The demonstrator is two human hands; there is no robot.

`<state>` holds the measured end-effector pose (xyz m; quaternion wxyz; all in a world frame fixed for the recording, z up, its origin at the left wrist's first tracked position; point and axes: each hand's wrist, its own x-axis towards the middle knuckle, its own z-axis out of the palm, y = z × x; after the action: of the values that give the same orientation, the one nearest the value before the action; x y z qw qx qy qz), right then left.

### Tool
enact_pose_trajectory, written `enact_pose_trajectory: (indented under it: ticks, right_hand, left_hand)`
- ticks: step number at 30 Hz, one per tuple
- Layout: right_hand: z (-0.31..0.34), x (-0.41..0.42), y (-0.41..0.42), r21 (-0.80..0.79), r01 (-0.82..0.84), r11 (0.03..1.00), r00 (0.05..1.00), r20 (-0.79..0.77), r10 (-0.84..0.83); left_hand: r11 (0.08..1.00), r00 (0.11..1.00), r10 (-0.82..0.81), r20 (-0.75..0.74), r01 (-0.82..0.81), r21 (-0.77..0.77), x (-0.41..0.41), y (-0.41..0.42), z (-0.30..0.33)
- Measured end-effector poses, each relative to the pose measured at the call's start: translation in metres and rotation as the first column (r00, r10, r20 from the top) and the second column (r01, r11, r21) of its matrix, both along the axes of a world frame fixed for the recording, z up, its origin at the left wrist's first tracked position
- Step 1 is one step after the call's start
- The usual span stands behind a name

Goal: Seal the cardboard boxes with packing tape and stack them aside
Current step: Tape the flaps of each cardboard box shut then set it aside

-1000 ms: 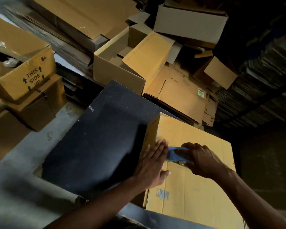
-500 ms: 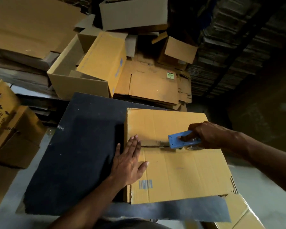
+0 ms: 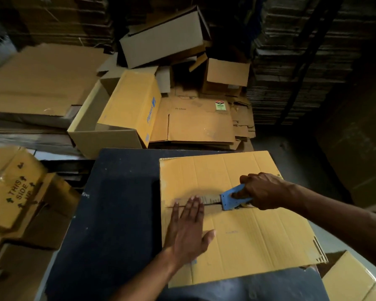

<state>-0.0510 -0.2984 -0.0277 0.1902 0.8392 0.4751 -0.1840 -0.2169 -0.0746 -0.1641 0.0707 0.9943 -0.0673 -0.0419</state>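
— What changed?
— The right hand [image 3: 263, 192], gripping the blue tape dispenser [image 3: 231, 197], had pulled farther along the seam.
— The yellow cardboard box [image 3: 248, 235]?
— On the black table [image 3: 117, 213], left hand [image 3: 188, 233] flat, open (sealing roughly half done).

Yellow-brown cardboard box [image 3: 248, 235] flat on the dark table — centre seam partly taped.

Both forearms are bare to the frame's lower edge, no sleeves showing; left hand [image 3: 188, 232] and right hand [image 3: 262, 191] ungloved, without rings.
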Motion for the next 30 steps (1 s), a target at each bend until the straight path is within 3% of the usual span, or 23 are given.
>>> enact_pose_trajectory:
  ticks: [4,10,14,23,28,30]
  right_hand:
    - [0.001,0.002,0.002,0.004,-0.03,1.0,1.0,-0.003,0.03]
    - [-0.007,-0.014,0.076,0.07,-0.007,0.998,0.997,-0.076,0.012]
    - [0.002,-0.029,0.11,-0.01,0.013,1.0,0.996,-0.086,-0.014]
    - [0.008,-0.025,0.034,-0.096,0.09,0.991,0.986,-0.134,-0.103]
    - [-0.004,-0.027,0.013,-0.045,0.094,0.995,0.991,-0.087,-0.098]
    - [-0.009,-0.026,0.015,-0.002,0.1,0.995,0.992,-0.08,-0.1]
  left_hand:
    - [1.0,1.0,-0.003,0.002,0.003,0.001,0.004,0.011,-0.003]
    - [0.989,0.992,-0.122,-0.041,0.125,0.077,0.012,0.122,0.009]
    - [0.98,0.981,-0.172,-0.088,0.179,0.084,0.008,0.155,0.015]
    - [0.986,0.98,-0.154,-0.123,0.161,0.043,0.009,0.154,0.014]
    - [0.983,0.989,-0.142,-0.05,0.147,0.109,0.008,0.142,0.012]
    - [0.987,0.987,-0.132,-0.092,0.139,0.082,0.006,0.118,0.02]
